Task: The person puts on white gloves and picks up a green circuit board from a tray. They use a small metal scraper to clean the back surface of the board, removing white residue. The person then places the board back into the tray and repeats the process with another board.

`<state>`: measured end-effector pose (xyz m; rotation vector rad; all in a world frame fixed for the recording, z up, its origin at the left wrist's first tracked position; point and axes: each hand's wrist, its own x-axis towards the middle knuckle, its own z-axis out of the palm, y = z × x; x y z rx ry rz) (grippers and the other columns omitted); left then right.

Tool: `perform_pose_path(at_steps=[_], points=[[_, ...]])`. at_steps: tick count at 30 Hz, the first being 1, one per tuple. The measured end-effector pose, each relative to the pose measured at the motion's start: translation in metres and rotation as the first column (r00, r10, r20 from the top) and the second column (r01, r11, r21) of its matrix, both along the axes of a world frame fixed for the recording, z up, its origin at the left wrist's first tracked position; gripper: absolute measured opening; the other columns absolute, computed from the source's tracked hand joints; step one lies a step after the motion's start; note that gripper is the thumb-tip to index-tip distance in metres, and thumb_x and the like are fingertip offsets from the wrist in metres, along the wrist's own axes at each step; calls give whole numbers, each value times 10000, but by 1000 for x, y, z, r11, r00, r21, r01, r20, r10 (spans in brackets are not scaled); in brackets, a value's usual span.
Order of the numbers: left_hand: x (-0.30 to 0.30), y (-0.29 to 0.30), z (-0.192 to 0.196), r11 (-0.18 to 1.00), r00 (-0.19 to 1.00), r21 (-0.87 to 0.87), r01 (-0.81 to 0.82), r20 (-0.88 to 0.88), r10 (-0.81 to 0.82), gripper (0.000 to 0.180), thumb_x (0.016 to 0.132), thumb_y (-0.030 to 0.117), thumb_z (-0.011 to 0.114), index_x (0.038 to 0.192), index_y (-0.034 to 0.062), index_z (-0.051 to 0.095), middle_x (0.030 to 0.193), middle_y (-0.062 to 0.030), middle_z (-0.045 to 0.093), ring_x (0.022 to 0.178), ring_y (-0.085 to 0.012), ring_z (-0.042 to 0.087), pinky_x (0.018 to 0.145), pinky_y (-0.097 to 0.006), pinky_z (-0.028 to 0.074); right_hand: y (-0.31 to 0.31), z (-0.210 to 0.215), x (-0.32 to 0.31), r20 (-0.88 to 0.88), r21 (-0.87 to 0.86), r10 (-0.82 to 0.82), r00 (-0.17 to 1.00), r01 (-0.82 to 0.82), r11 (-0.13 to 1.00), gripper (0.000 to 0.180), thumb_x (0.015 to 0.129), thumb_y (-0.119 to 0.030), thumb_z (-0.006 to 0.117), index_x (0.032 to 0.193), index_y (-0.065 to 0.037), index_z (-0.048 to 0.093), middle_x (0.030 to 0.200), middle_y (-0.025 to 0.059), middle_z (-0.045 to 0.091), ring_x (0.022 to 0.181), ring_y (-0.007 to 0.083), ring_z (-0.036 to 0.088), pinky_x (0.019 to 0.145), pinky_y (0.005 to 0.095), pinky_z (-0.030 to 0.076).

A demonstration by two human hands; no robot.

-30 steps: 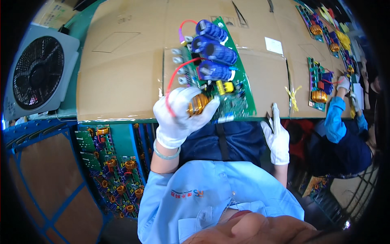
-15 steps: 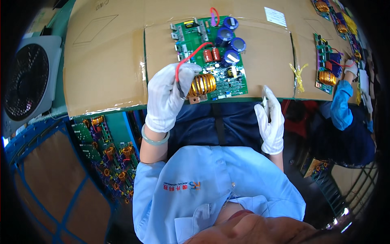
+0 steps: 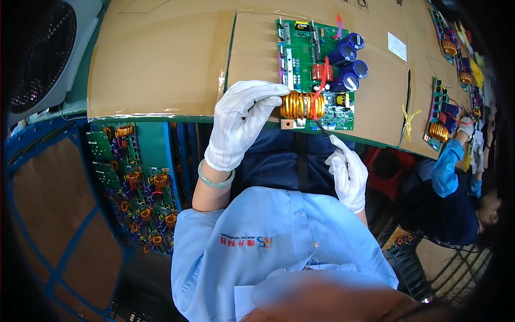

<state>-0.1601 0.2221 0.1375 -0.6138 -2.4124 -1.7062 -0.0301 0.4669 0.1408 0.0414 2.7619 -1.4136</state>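
Note:
A green circuit board (image 3: pixel 300 43) lies on the cardboard. Near its lower left a copper-wire coil (image 3: pixel 292 105) is mounted, with red capacitors and several blue cylindrical capacitors (image 3: pixel 343 53) above it. My left hand (image 3: pixel 241 121), white-gloved, has its fingers stretched toward the coil's left end, fingertips at or against it. A red wire (image 3: pixel 321 88) rises from the board and bends down over the coil to a black end beyond the board's near edge. My gloved right hand (image 3: pixel 350 174) is closed, its fingertips pinching that black end.
Brown cardboard (image 3: pixel 161 64) covers the bench, its near edge taped. A fan (image 3: pixel 43 53) stands at the far left. Below it, a rack holds several similar boards (image 3: pixel 142 188). On the right, a co-worker's gloved hand (image 3: pixel 465 127) is at another board (image 3: pixel 439 126).
The red wire has passed from my left hand to my right and now drapes over the coil. My left hand has moved to the coil's left end. The board appears farther right in view.

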Motion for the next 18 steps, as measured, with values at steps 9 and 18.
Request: perform_pose_path(at_steps=[9, 18], points=[[6, -20, -8, 992, 994, 118, -35, 103, 23, 152, 959, 58, 627, 1047, -24, 721, 1021, -102, 731, 892, -172, 666, 815, -291, 524, -19, 5, -9, -4, -34, 42, 999, -42, 999, 275, 958, -81, 617, 1183, 73, 653, 854, 125, 735, 682, 178, 697, 670, 279, 546], [4, -27, -17, 988, 995, 149, 24, 95, -38, 169, 968, 29, 584, 1059, -28, 714, 1025, -106, 718, 800, -134, 640, 740, -258, 517, 9, -1, -52, -68, -550, -658, 750, 521, 652, 417, 1024, -182, 567, 1380, 26, 499, 827, 44, 642, 570, 57, 502, 521, 194, 366]])
